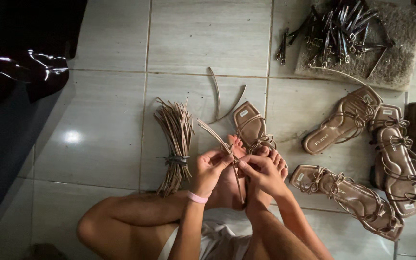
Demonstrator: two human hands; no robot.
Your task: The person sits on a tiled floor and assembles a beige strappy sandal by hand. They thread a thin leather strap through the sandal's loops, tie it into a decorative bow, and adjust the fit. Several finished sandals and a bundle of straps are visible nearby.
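I see a glossy tiled floor [107,144] with a dark shiny mass [22,67] far left that I can't identify, cut by the frame edge, and far right a coarse mat [405,53] piled with dim metal-tipped pieces [338,33], hard to make out. Right lie flat tan strappy sandals [357,197], one [252,129] just beyond my bare feet [253,159]; left of them a tied bundle of thin tan cords [174,144]. My left hand [208,171] and right hand [263,173] are both pinched closed on slim tan straps [217,137], held over the feet at centre, lower ends hidden.
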